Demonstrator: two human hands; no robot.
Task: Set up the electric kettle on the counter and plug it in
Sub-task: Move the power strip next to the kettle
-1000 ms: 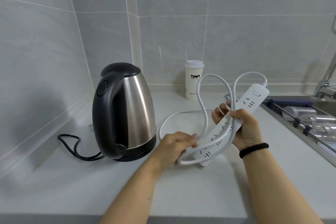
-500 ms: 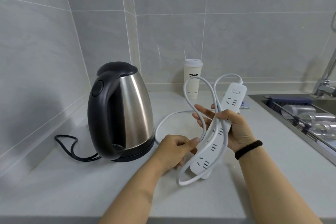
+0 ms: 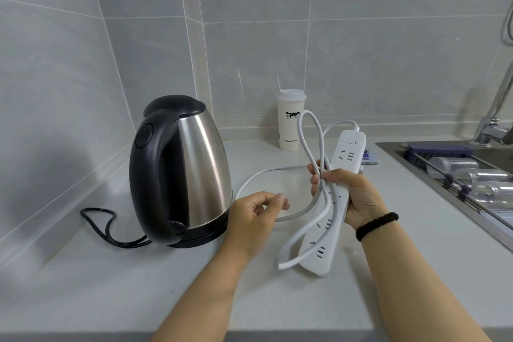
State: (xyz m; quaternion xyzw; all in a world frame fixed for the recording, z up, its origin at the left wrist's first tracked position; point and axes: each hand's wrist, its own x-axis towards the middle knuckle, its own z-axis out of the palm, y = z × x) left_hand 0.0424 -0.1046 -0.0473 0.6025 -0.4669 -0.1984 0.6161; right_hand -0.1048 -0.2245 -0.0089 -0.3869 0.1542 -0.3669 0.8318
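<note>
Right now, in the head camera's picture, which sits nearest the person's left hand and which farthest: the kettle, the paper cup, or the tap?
From the left hand:
1. Kettle, just to its left on the counter, nearest.
2. Paper cup, farther back by the tiled wall.
3. Tap, far right above the sink, farthest.

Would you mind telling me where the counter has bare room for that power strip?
Bare counter runs along the near edge in front of the kettle. Another patch lies between the right hand and the sink. Behind the power strip, its white cable and the cup crowd things.
</note>
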